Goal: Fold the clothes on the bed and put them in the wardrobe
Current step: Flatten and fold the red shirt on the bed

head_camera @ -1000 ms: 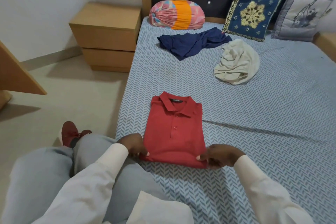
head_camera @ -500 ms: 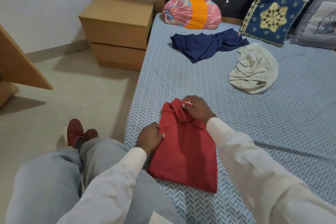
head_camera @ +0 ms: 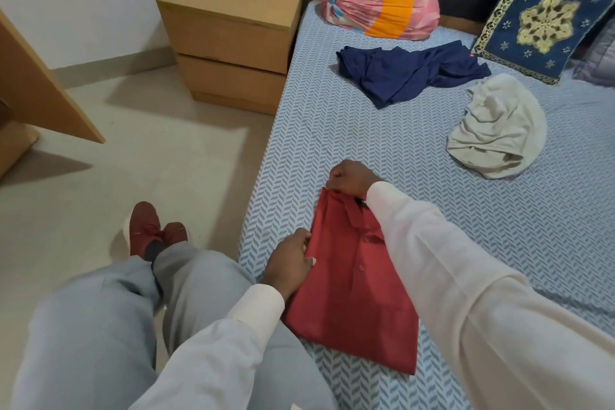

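Note:
A folded red polo shirt (head_camera: 352,303) lies near the left edge of the bed (head_camera: 399,150), which has a blue patterned sheet. My left hand (head_camera: 291,260) grips the shirt's left edge halfway along. My right hand (head_camera: 349,178) pinches the collar end at the top. Further up the bed lie a crumpled navy garment (head_camera: 409,71) and a bunched cream garment (head_camera: 499,130), both unfolded and untouched.
A wooden two-drawer nightstand (head_camera: 229,30) stands left of the bed head. A pink and orange bolster (head_camera: 379,5) and a blue embroidered cushion (head_camera: 542,17) lean at the headboard. A slanted wooden panel (head_camera: 43,86) is at the far left. My legs and red shoes (head_camera: 149,233) hang over the floor.
Both hands left the shirt's bottom corners. The left hand moved to the left edge and the right hand to the collar. The view has swung to the left.

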`<state>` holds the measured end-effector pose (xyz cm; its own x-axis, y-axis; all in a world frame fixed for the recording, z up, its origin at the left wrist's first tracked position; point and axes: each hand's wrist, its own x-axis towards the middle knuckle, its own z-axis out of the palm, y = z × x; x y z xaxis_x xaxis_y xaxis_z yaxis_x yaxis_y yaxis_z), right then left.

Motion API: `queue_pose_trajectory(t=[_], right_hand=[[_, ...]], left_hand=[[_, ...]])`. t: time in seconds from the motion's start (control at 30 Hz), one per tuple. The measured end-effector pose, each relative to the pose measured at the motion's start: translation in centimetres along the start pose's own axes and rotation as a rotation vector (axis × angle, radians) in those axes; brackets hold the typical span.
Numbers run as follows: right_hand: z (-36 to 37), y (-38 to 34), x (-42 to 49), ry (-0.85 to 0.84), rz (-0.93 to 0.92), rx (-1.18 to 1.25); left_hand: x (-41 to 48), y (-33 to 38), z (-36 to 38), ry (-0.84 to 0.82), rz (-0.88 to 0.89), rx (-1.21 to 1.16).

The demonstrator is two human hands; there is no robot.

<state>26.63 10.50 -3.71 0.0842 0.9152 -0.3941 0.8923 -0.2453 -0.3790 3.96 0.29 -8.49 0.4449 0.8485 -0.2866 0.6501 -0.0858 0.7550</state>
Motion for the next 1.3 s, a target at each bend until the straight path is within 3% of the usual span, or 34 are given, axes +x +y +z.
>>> queue_pose_trajectory(t=[0.1,0.17,0.27,0.37,0.5,0.6,0.7,0.83,0.9,1.07,1.17,1.3], right_hand=[[0.8,-0.3,-0.6,0.065,0.029,-0.021],[0.6,0.1,-1.1,0.221,0.022,0.116],[0.0,2.7,-3.7,0.449,0.052,0.311],[0.7,6.3,-7.9,0.561,0.144,0.349],[2.8,10.0,-12.4,0.576,0.283,0.410],[3.5,10.8,-13.7,0.641,0.363,0.479],[3.3,10.6,-12.5,0.663,0.318,0.397],[2.9,10.0,-8.9,0.472,0.326,0.223],[2.8,9.9,-7.9,0.448,0.386,0.310],[2.9,11.3,-10.0,0.707,0.557,0.517],[3.1,12.6,-11.7,0.680,0.635,0.687],[3.1,11.2,-12.5,0.529,0.535,1.011]], left_hand=[[-0.1,0.1,-0.1,-0.016,0.002,0.011],[-0.4,0.6,-0.4,0.020,0.014,0.047],[-0.1,1.7,-0.6,0.148,0.168,0.118],[1.5,3.6,-0.7,0.134,0.312,0.081],[5.3,5.7,0.0,0.106,0.269,0.021],[8.3,5.4,0.7,-0.043,0.176,0.142],[10.0,4.7,0.6,-0.156,0.137,0.188],[10.5,5.0,0.1,-0.211,0.097,0.148],[10.4,5.8,-0.1,-0.199,0.033,0.134],[11.4,4.9,0.7,-0.163,-0.062,0.067],[10.9,6.8,0.3,-0.097,-0.136,0.000],[10.9,8.7,0.8,0.070,-0.159,0.048]])
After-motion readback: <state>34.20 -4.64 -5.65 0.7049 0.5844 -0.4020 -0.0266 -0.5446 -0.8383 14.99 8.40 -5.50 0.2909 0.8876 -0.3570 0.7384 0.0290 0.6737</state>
